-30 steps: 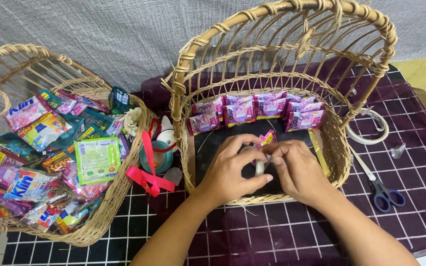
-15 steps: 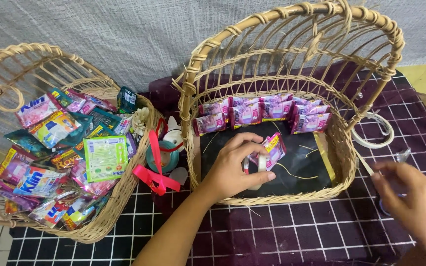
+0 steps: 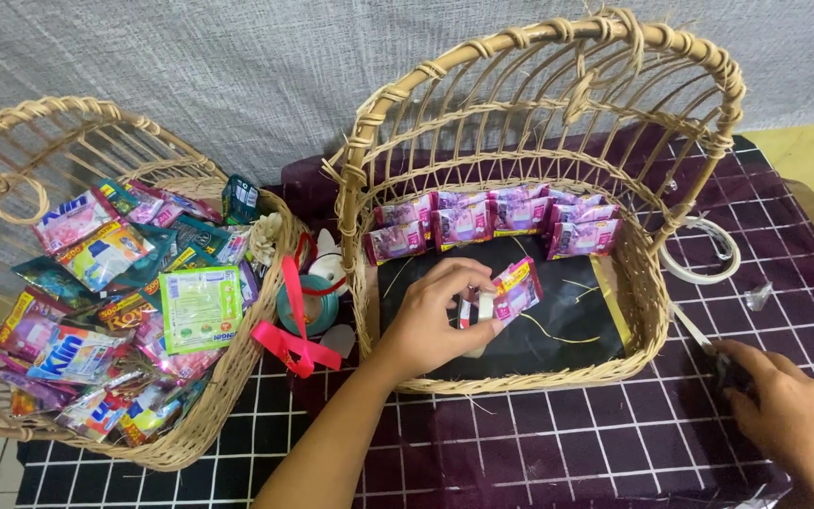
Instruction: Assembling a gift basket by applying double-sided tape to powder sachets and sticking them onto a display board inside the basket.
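Note:
My left hand is inside the right wicker basket, pinching a pink sachet together with a small white strip above the basket's black bottom. A row of pink sachets leans against the basket's back wall. My right hand rests on the checked cloth to the right of the basket, its fingers closed over the dark handles of the scissors, whose blades point up and left toward the basket.
A second wicker basket on the left holds several mixed colourful sachets. Between the baskets lie a red ribbon and a teal round thing. A white tape roll and a small clear piece lie on the dark checked cloth at right.
My right hand left the sachet in the basket, moved out to the right and came down on the scissors. My left hand still holds the pink sachet.

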